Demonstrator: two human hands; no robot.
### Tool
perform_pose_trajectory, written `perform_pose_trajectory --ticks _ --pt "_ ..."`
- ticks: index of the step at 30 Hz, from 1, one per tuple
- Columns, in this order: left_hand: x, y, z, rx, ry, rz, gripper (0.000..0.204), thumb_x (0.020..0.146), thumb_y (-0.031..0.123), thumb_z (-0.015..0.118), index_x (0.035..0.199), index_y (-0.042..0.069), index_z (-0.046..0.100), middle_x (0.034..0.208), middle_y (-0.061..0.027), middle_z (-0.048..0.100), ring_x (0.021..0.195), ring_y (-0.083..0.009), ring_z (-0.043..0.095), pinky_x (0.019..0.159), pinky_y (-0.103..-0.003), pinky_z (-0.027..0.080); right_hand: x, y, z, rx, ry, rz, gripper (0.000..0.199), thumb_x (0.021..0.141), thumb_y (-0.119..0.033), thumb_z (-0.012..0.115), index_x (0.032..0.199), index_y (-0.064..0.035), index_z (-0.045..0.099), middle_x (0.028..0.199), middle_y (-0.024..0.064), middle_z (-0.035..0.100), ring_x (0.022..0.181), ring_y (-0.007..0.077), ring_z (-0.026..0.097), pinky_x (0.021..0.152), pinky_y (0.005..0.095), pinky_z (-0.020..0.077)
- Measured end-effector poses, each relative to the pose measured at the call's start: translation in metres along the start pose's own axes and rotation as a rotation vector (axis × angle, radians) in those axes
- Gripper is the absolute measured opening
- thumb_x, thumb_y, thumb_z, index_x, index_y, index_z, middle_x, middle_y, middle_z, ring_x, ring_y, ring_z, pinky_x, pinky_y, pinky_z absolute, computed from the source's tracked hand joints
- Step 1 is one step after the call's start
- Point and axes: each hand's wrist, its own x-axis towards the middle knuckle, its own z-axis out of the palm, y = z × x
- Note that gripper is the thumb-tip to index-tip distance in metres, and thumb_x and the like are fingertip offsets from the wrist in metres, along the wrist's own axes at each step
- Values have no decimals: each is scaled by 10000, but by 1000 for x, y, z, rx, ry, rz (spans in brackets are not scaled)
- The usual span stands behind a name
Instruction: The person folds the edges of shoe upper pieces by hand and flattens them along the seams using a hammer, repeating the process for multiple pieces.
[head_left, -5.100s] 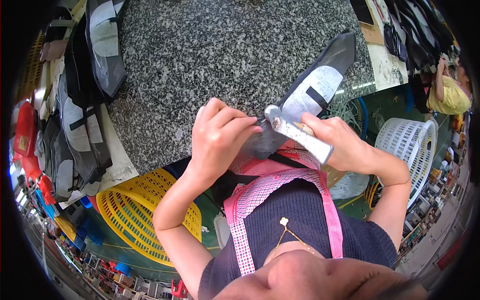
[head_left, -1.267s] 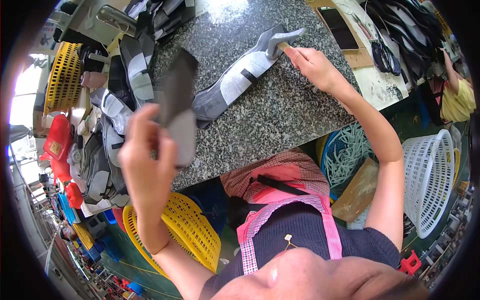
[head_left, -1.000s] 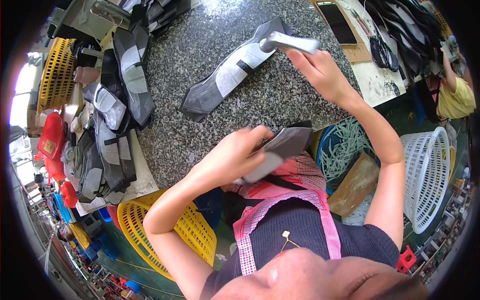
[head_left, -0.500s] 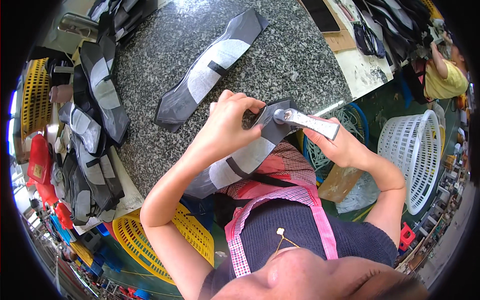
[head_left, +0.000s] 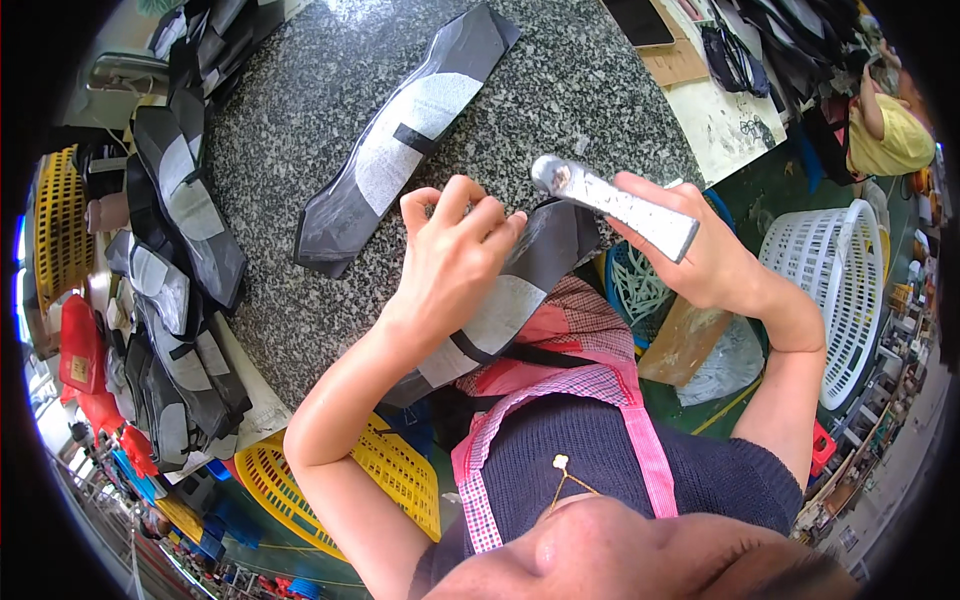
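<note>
A long dark grey panel with a pale patch and a black cross strap (head_left: pixel 555 245) lies along the table's near edge, partly over my lap. My left hand (head_left: pixel 455 250) rests on this panel with curled fingers, the index fingertip at its far edge; the thumb is hidden. My right hand (head_left: pixel 705 250) grips a metal hammer (head_left: pixel 625 205), whose round face is raised above the panel's right end. The hammer's handle is hidden by the hand. A second panel of the same kind (head_left: pixel 410 135) lies flat on the speckled stone tabletop (head_left: pixel 280 130), beyond my left hand.
More dark panels (head_left: pixel 190 200) are heaped along the table's left side. A phone (head_left: pixel 640 22) lies at the far right. Yellow (head_left: pixel 400 480) and white (head_left: pixel 830 290) plastic baskets stand beside the table. A person in a yellow top (head_left: pixel 890 135) is at the right.
My right hand has lifted the hammer off the panel, slightly to the right. The left fingers have curled in from a thumb-and-finger pinch at the panel's edge.
</note>
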Motion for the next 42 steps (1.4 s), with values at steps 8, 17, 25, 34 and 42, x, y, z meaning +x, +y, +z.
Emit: perform_pose_trajectory --ticks 8,17,25,34,42 --pt "2 3 -5 92 -20 22 232 755 174 694 971 98 730 833 43 584 969 -159 534 860 -422 333 5 0 -5 -89 22 -4 157 939 -107 586 983 44 586 776 243 613 606 405 562 598 396 468" --pt "-7 6 -5 -298 -5 -342 127 752 117 811 871 103 770 818 42 652 864 -173 549 775 -350 369 6 8 7 25 -129 142 198 1000 -183 539 1003 8 592 722 237 594 712 462 609 580 458 476" --pt "-9 19 -5 -105 -40 -108 263 754 68 660 995 -28 703 905 -84 600 913 -242 542 771 -374 421 -1 24 12 1 -61 49 327 885 -26 660 1202 39 607 762 205 655 623 345 626 601 351 488" --pt "-16 18 -8 -353 -66 -354 212 769 27 698 979 1 715 864 -72 620 852 -259 562 730 -377 472 14 20 10 -91 -178 28 123 919 -58 643 988 27 588 676 221 578 548 333 577 539 382 431" --pt "-16 13 -10 -397 -98 -418 146 750 46 759 892 25 732 851 -58 635 812 -243 566 703 -371 477 11 17 14 -184 -304 17 191 913 -26 622 1089 48 623 767 199 648 595 287 639 570 366 474"
